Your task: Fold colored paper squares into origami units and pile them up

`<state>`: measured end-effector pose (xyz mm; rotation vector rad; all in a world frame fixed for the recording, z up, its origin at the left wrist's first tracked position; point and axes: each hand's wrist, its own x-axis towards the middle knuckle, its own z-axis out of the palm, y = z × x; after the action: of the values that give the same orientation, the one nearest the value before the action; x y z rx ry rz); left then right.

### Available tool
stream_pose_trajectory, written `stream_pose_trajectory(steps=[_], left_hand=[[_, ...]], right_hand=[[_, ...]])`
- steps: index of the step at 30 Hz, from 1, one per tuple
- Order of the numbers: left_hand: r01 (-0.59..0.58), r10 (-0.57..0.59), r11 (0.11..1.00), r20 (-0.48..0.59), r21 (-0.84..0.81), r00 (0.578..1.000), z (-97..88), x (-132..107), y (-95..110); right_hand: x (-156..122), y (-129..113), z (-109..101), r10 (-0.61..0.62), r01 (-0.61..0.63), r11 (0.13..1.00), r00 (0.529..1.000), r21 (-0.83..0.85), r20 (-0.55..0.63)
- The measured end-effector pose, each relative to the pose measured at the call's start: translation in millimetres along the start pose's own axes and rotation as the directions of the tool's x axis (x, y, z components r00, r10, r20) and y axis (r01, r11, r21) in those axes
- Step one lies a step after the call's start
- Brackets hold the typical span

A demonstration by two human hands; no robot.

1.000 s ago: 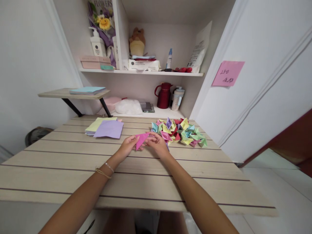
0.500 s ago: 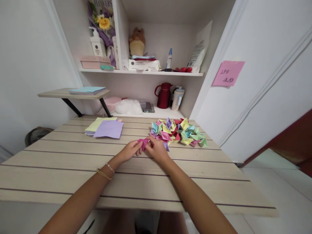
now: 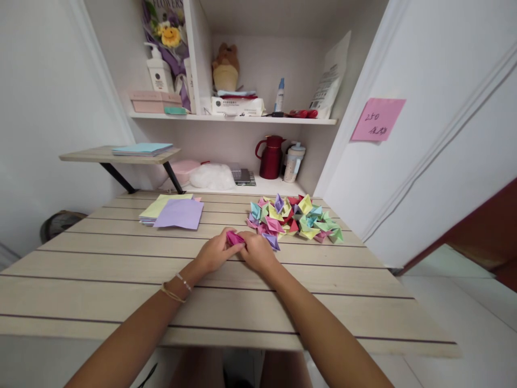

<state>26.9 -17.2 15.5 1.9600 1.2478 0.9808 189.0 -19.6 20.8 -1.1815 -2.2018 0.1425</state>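
A small magenta piece of folded paper point(image 3: 234, 238) is held between my two hands, just above the table. My left hand point(image 3: 215, 251) pinches it from the left, its thumb lying along the lower edge. On the other side my right hand point(image 3: 257, 251) grips the right end, and its fingers cover part of the paper. Right behind my right hand lies a purple paper boat point(image 3: 272, 241). It sits at the near edge of a heap of folded paper boats point(image 3: 309, 221) in pink, yellow, green, blue and red.
Purple and yellow paper squares point(image 3: 180, 214) are stacked at the left of the wooden table point(image 3: 121, 280). More blue paper point(image 3: 142, 149) rests on a small raised shelf point(image 3: 86, 155). A red jug point(image 3: 271, 157) and a pale bottle point(image 3: 294, 163) stand in the cabinet behind.
The magenta paper has turned in my hands and looks narrower. My left fingers have moved up around it, and my right hand has closed lower, uncovering more of the purple boat.
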Motion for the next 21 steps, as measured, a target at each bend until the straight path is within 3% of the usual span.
stream_pose_trajectory(steps=[3,6,9,12,17,21], left_hand=[[-0.010,0.022,0.984,-0.065,0.178,0.998,-3.2,-1,4],[-0.050,0.050,0.970,0.006,0.237,0.999,-3.6,-3,7],[-0.092,0.071,0.968,0.094,0.232,0.993,-2.4,-6,10],[-0.063,0.045,0.974,0.083,0.220,0.995,-0.9,-7,11],[-0.048,0.053,0.991,0.038,-0.123,0.998,0.1,-1,9],[-0.058,0.042,0.948,-0.060,-0.313,0.997,-0.7,4,7]], right_hand=[[1,1,2,0.088,-0.089,0.996,0.996,-0.031,-0.031],[2,4,6,0.136,-0.136,0.991,0.989,0.012,-0.055],[3,8,10,0.159,-0.148,0.978,0.986,0.147,-0.059],[5,13,13,0.166,-0.140,0.925,0.985,0.353,-0.042],[5,19,15,0.230,-0.257,0.697,0.964,0.670,0.131],[5,22,17,0.289,-0.307,0.655,0.946,0.691,0.147]])
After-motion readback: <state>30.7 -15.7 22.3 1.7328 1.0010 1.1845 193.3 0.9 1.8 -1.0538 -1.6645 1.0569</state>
